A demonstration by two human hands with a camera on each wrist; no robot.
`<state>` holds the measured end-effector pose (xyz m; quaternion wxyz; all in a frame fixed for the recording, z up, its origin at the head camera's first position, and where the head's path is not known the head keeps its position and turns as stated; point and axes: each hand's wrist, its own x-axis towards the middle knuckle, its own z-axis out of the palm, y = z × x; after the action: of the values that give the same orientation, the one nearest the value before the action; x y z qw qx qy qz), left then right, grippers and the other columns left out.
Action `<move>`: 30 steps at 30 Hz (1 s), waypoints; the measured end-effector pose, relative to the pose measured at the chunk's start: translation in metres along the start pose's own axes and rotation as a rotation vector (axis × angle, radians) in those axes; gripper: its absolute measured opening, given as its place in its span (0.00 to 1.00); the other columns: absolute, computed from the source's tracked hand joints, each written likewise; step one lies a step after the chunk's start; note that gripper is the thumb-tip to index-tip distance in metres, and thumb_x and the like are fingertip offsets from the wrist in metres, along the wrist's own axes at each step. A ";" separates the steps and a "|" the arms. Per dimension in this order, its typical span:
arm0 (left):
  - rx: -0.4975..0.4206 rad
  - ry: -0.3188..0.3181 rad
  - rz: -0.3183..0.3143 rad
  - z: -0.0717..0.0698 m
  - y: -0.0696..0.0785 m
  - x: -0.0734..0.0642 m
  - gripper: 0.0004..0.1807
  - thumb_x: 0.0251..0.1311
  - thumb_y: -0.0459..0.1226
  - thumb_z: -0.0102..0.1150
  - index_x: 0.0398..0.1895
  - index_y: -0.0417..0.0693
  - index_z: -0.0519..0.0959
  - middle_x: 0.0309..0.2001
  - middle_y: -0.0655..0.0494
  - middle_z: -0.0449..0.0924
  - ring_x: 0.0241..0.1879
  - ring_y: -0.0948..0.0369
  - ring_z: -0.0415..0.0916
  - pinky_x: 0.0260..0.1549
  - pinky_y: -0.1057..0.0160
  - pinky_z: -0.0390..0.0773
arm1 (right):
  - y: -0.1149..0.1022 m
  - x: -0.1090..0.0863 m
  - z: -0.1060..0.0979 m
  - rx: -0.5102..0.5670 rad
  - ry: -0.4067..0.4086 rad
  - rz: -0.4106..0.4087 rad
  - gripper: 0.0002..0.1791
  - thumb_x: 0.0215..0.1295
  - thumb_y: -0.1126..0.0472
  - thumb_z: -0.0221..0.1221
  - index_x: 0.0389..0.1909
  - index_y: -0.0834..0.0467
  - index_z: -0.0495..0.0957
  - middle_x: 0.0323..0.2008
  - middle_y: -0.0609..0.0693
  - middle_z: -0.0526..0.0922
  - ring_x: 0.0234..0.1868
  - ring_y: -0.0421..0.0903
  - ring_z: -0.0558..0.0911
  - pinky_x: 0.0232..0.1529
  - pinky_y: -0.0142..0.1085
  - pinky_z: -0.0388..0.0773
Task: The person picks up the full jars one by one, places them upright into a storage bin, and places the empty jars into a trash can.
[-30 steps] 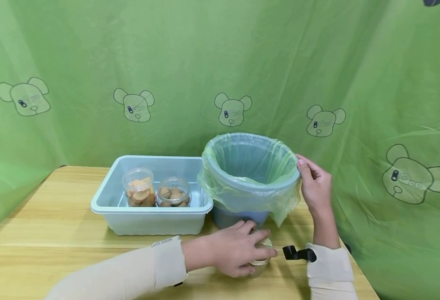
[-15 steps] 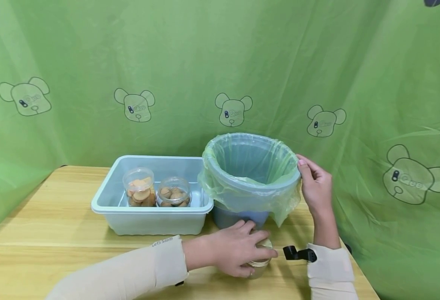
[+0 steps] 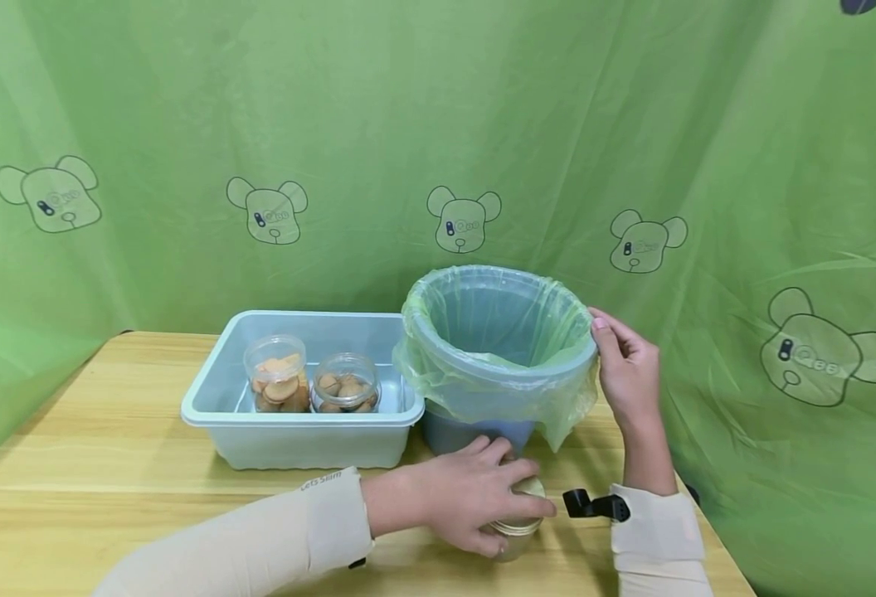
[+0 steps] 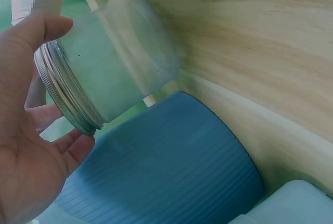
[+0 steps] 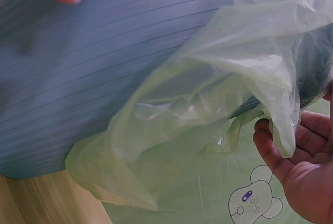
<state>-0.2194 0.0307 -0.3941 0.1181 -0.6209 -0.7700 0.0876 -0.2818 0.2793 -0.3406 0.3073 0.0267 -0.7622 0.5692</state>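
Observation:
Under my left hand (image 3: pixel 475 502) is a clear jar (image 4: pixel 117 60) with a ridged metal-coloured lid (image 4: pixel 65 91); the fingers and thumb grip it round the lid. Nothing shows through its wall in the left wrist view. Just behind stands a blue ribbed bin (image 4: pixel 171 166), lined with a translucent green bag (image 3: pixel 498 398) folded over its rim. My right hand (image 3: pixel 630 373) grips the bin's right rim through the bag, thumb on top. In the right wrist view some fingers are behind the bag's loose edge.
Left of the bin sits a pale blue tub (image 3: pixel 311 444). Inside it are two clear jars, one of cookies (image 3: pixel 279 385) and one of round brown pieces (image 3: pixel 346 388). A green curtain (image 3: pixel 363 99) hangs behind the wooden table (image 3: pixel 50 497).
The jar under my left hand has shifted slightly toward the table's near side. My right hand keeps its place on the rim, and the bin and tub stay put.

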 end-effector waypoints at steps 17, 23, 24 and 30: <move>0.031 0.090 0.048 -0.021 -0.002 -0.001 0.33 0.65 0.60 0.53 0.74 0.73 0.66 0.67 0.56 0.68 0.48 0.56 0.64 0.39 0.65 0.60 | 0.000 0.001 0.001 0.029 -0.005 -0.016 0.21 0.76 0.53 0.57 0.61 0.60 0.82 0.58 0.47 0.84 0.52 0.38 0.79 0.50 0.25 0.74; 0.048 0.091 0.061 -0.031 0.000 -0.001 0.34 0.64 0.60 0.52 0.74 0.73 0.66 0.66 0.56 0.68 0.47 0.56 0.63 0.39 0.65 0.60 | 0.000 0.001 0.001 0.026 -0.005 -0.022 0.21 0.76 0.53 0.58 0.61 0.61 0.82 0.58 0.48 0.85 0.53 0.36 0.80 0.51 0.24 0.74; 0.055 0.091 0.062 -0.032 0.000 -0.001 0.33 0.64 0.60 0.52 0.74 0.73 0.66 0.66 0.56 0.68 0.47 0.56 0.64 0.39 0.65 0.60 | 0.000 0.001 0.001 0.025 -0.003 -0.024 0.21 0.76 0.53 0.58 0.61 0.61 0.82 0.57 0.47 0.85 0.53 0.36 0.80 0.51 0.24 0.74; 0.107 0.109 0.068 -0.040 0.003 -0.002 0.32 0.65 0.60 0.51 0.73 0.74 0.67 0.63 0.57 0.69 0.47 0.55 0.64 0.39 0.64 0.62 | 0.002 0.001 0.001 0.015 0.001 -0.030 0.21 0.76 0.52 0.58 0.61 0.60 0.82 0.57 0.47 0.85 0.53 0.36 0.80 0.51 0.24 0.74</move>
<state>-0.2052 0.0291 -0.3570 0.1898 -0.6434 -0.7351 0.0985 -0.2836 0.2797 -0.3417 0.3160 0.0401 -0.7573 0.5701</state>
